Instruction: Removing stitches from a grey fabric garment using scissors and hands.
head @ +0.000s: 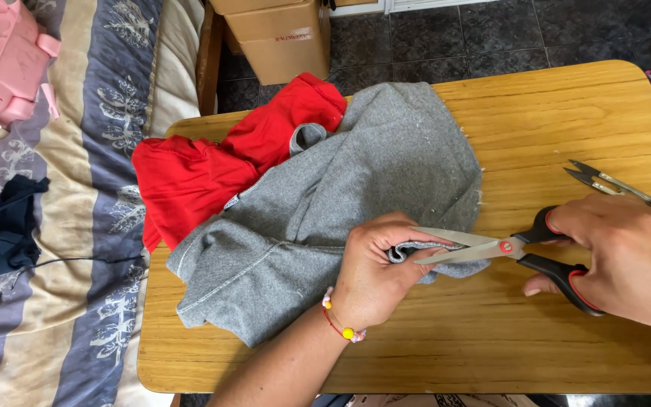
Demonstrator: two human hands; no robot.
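The left hand [371, 271] is pinching the gray sweatshirt's [340, 203] edge between its fingers on the worktop [551, 113]. The right hand [627, 260] is gripping open scissors [491, 249]. Keeping the cloth taut probably helps a clean cut.

Two hands are showing: the left hand [374, 267] and the right hand [627, 260]. One pair of scissors [502, 249] with black and red handles is lying between them. One grey garment [340, 203] and one red garment [220, 162] are resting on one wooden table [551, 113]. One small metal tool [612, 183], possibly thread snips, is sitting at the table's right side. Two cardboard boxes [280, 38] seem to be standing stacked on the floor. One bracelet [338, 320] is circling the left wrist.
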